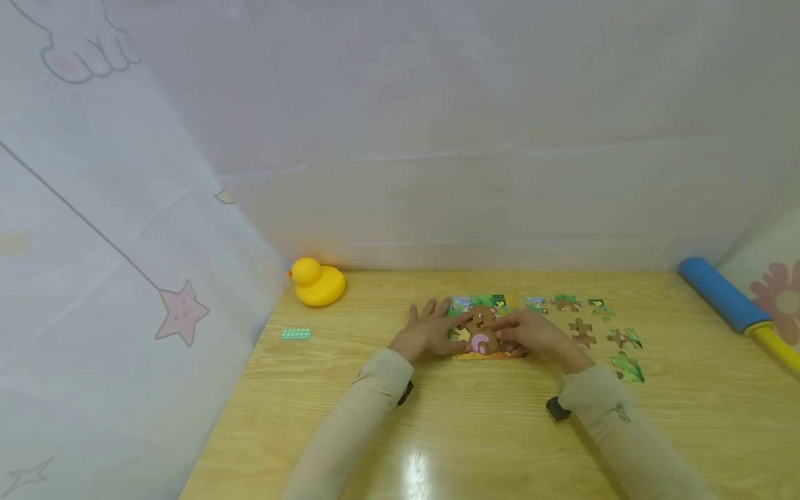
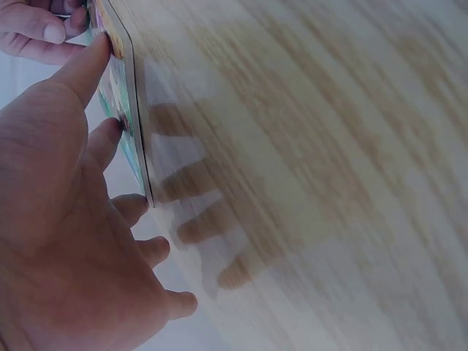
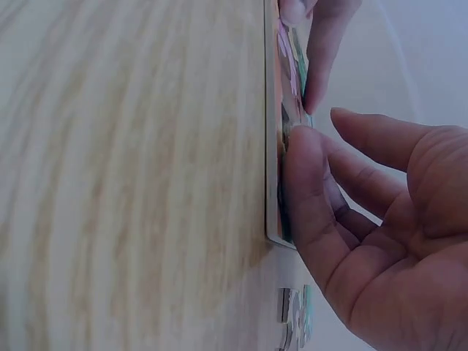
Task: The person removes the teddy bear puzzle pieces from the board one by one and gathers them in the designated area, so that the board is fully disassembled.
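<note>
A flat bear jigsaw puzzle (image 1: 480,342) lies on the table between the two hands. My left hand (image 1: 430,332) is spread along its left side, its thumb and index finger resting on the picture. Its other fingers extend past the board's edge in the left wrist view. My right hand (image 1: 537,335) reaches in from the right, with the thumb (image 3: 306,157) pressing on the picture near the front edge. The right index finger points across the bear, and the remaining fingers are bent behind the thumb. Part of the board's right side is hidden under this hand.
Several loose puzzle pieces, including a brown one (image 1: 582,333) and a green one (image 1: 628,367), lie right of the board. A yellow rubber duck (image 1: 319,282) and a small green patterned strip (image 1: 296,334) are at left. A blue-and-yellow foam tube (image 1: 725,295) lies far right.
</note>
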`<move>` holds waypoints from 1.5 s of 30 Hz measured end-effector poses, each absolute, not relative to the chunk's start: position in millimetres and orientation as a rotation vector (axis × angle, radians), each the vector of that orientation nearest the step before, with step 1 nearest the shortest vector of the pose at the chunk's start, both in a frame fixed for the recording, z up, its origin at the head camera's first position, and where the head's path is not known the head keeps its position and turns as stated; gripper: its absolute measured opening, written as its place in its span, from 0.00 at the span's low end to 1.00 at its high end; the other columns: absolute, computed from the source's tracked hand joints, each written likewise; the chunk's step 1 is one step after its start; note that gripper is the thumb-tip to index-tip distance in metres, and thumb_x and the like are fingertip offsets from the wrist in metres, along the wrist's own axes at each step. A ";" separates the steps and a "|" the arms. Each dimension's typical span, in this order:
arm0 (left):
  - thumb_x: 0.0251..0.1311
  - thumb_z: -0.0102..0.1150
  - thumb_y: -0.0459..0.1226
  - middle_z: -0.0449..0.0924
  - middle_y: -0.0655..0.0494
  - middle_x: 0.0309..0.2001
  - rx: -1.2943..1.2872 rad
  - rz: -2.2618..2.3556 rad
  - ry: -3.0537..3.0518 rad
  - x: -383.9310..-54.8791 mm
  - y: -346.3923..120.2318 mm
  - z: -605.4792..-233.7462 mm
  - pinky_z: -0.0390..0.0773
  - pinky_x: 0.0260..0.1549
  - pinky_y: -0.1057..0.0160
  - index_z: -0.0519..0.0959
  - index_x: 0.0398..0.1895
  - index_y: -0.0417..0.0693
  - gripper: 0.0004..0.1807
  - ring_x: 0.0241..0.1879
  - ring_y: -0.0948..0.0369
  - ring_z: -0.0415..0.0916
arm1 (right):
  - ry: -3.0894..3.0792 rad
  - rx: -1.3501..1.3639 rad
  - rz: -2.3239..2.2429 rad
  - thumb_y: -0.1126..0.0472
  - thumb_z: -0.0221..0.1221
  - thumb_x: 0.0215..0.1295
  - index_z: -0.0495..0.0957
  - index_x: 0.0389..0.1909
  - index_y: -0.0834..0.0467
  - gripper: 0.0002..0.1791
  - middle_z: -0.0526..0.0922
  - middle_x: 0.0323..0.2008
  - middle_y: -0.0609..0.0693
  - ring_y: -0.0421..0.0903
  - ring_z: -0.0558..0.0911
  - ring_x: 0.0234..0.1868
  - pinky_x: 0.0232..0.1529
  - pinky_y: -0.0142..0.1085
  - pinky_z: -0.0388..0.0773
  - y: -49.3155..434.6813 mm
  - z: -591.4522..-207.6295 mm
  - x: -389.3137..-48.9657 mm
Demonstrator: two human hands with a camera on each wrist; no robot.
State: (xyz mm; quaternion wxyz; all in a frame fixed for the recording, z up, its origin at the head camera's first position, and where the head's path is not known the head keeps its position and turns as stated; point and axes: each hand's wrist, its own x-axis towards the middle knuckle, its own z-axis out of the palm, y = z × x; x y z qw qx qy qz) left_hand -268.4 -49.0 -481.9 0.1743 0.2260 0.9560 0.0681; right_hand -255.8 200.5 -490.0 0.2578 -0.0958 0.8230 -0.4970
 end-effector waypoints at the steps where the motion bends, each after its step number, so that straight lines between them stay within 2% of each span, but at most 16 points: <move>1: 0.63 0.49 0.70 0.36 0.52 0.84 0.638 0.193 2.707 -268.2 -49.0 -482.4 0.37 0.75 0.28 0.49 0.79 0.81 0.43 0.82 0.43 0.34 | 2.238 -0.248 -1.347 0.63 0.53 0.77 0.71 0.67 0.69 0.23 0.85 0.38 0.57 0.43 0.82 0.32 0.35 0.36 0.86 200.1 -490.4 -255.4; 8: 0.64 0.48 0.71 0.34 0.53 0.84 0.639 0.170 2.691 -269.7 -50.5 -482.3 0.36 0.75 0.29 0.48 0.79 0.82 0.42 0.82 0.42 0.31 | 2.262 -0.246 -1.337 0.63 0.53 0.77 0.74 0.64 0.70 0.21 0.85 0.38 0.57 0.43 0.83 0.32 0.36 0.36 0.86 199.8 -489.7 -253.1; 15: 0.64 0.48 0.70 0.30 0.53 0.84 0.618 0.209 2.625 -269.8 -51.9 -479.2 0.36 0.73 0.26 0.46 0.80 0.81 0.43 0.82 0.42 0.28 | 2.266 -0.246 -1.329 0.63 0.54 0.77 0.77 0.62 0.68 0.19 0.85 0.39 0.57 0.43 0.84 0.33 0.37 0.38 0.87 200.3 -489.3 -252.5; 22: 0.64 0.48 0.71 0.28 0.54 0.84 0.599 0.167 2.609 -270.7 -52.1 -478.1 0.38 0.74 0.27 0.45 0.80 0.83 0.43 0.82 0.43 0.28 | 2.264 -0.261 -1.321 0.62 0.53 0.77 0.78 0.62 0.68 0.19 0.83 0.35 0.57 0.44 0.83 0.31 0.37 0.38 0.87 200.4 -488.9 -252.0; 34: 0.64 0.47 0.71 0.29 0.55 0.84 0.605 0.144 2.612 -270.5 -50.3 -476.0 0.39 0.74 0.27 0.46 0.79 0.83 0.43 0.82 0.43 0.30 | 2.249 -0.266 -1.402 0.63 0.53 0.76 0.76 0.60 0.67 0.17 0.81 0.44 0.59 0.47 0.81 0.36 0.39 0.40 0.87 203.9 -494.2 -249.8; 45: 0.64 0.47 0.71 0.29 0.54 0.84 0.609 0.141 2.607 -271.8 -50.1 -475.7 0.40 0.74 0.27 0.44 0.80 0.83 0.43 0.82 0.42 0.30 | 2.301 -0.268 -1.443 0.66 0.56 0.73 0.76 0.57 0.67 0.15 0.83 0.47 0.63 0.47 0.82 0.34 0.35 0.39 0.84 200.7 -495.4 -246.2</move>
